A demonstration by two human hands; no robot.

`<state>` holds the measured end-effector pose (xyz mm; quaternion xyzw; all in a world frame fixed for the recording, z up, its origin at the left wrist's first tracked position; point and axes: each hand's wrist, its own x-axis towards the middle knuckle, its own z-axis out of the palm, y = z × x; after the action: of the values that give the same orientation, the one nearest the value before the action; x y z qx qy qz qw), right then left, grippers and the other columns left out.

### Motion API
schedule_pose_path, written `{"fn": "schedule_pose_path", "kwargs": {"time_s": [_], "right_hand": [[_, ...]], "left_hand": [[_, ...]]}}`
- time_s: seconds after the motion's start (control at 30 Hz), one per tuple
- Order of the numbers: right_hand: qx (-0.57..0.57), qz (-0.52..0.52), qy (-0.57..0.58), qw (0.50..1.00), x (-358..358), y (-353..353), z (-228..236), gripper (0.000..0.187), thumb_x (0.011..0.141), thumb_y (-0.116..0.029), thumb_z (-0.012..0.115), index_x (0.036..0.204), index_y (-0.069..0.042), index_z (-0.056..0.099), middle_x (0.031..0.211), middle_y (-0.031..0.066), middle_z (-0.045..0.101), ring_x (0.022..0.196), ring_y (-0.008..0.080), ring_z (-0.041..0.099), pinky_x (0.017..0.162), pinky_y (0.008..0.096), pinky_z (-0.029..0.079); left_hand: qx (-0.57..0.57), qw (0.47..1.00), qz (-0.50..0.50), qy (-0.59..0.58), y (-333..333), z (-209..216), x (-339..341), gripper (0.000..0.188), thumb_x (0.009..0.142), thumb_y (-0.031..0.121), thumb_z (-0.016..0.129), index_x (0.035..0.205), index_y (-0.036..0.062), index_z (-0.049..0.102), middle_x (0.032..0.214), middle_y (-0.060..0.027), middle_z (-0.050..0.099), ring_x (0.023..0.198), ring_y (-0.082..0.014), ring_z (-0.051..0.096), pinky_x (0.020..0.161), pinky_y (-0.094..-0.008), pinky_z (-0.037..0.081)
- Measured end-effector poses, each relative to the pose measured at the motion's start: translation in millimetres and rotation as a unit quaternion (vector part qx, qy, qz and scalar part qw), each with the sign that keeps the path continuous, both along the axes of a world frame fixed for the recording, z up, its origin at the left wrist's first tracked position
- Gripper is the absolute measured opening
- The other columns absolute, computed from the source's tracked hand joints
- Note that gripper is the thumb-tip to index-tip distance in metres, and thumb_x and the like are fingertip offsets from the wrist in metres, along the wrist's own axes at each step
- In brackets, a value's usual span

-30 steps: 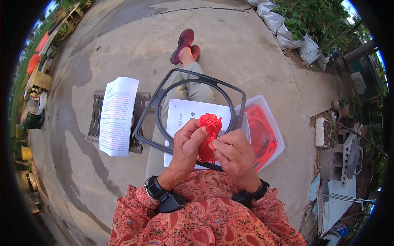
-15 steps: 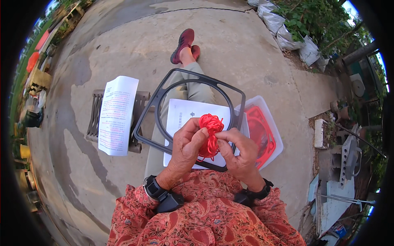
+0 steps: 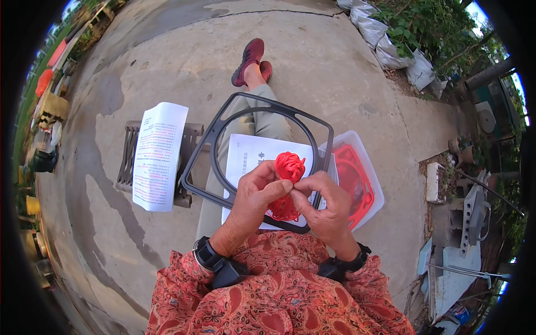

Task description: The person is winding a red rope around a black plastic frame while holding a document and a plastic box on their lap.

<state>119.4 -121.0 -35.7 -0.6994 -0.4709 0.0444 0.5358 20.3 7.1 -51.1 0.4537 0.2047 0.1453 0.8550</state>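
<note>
My left hand (image 3: 254,198) and my right hand (image 3: 324,206) meet over my lap, both pinching a bunched red cord (image 3: 289,167) whose knotted top stands above my fingers while more of it hangs below them. Under my hands a black square frame with a round opening (image 3: 223,125) rests on my knees, with a white printed sheet (image 3: 248,159) lying across it. Both wrists wear black bands.
A second printed sheet (image 3: 156,156) lies on a low slatted stool (image 3: 129,156) at my left. A clear plastic box with red cord inside (image 3: 357,178) sits at my right. My legs stretch ahead over concrete ground; rubble and concrete blocks (image 3: 463,223) lie far right.
The red cord bundle has been turned and bunched tighter between my fingers, and my right hand has closed in on my left. Frame and sheets have stayed put.
</note>
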Motion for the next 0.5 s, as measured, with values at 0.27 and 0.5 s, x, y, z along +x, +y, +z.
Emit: {"fn": "schedule_pose_path", "kwargs": {"time_s": [0.27, 0.5], "right_hand": [[-0.024, -0.012, 0.077, 0.997, 4.1, -2.3, -1.3, 0.017, 0.081, 0.003, 0.072, 0.096, -0.001, 0.064, 0.083, 0.0087, 0.067, 0.071, 0.015, 0.067, 0.064, 0.0264, 0.053], [-0.037, -0.014, 0.099, 0.994, 0.8, -1.3, 2.3, 0.02, 0.081, -0.001, 0.074, 0.098, -0.002, 0.064, 0.082, 0.0072, 0.067, 0.071, 0.0126, 0.066, 0.065, 0.0263, 0.053]], "left_hand": [[-0.028, 0.999, -0.013, 0.015, 4.0, 4.4, -1.2, 0.024, 0.095, 0.012, 0.06, 0.115, -0.0019, 0.06, 0.095, -0.0037, 0.067, 0.082, -0.0066, 0.061, 0.073, -0.022, 0.051], [-0.018, 1.0, -0.002, -0.006, 2.4, -2.4, 0.4, 0.025, 0.095, 0.014, 0.062, 0.115, -0.0012, 0.06, 0.097, -0.0041, 0.067, 0.082, -0.0066, 0.061, 0.074, -0.0217, 0.05]]}}
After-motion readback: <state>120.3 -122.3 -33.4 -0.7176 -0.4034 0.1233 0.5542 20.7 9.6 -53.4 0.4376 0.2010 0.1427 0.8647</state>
